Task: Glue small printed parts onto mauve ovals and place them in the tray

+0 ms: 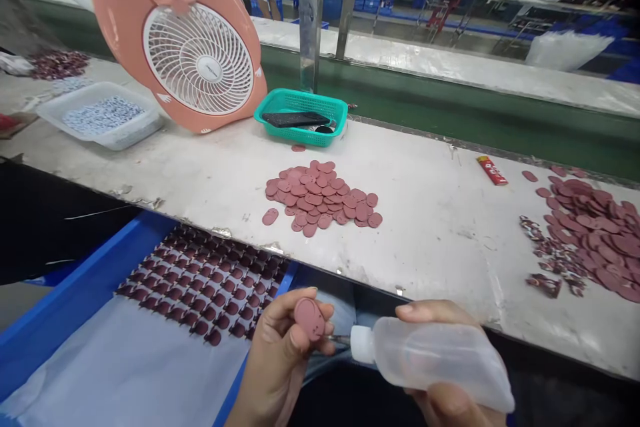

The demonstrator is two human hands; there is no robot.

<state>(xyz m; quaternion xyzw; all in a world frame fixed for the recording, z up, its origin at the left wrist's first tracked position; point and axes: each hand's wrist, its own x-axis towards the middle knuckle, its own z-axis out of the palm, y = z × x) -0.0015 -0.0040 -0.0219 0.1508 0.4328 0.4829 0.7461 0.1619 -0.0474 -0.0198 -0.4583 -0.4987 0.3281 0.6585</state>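
Working in front of the bench (425,247), hands close but apart — the left hand (277,347) pinches a pink oval disc (309,319), the right hand (447,400) grips a plastic squeeze bottle (433,353), nozzle tip (340,339) held steady just beside the disc.

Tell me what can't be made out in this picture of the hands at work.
In the head view:
- Back of the pink oval piece: hidden by the left hand.
- End of the squeeze bottle's metal tip: hidden by that hand's fingers.
- Right end of the pile of pink ovals: cut off by the picture's edge.
- Lettering on the red packet: too small.
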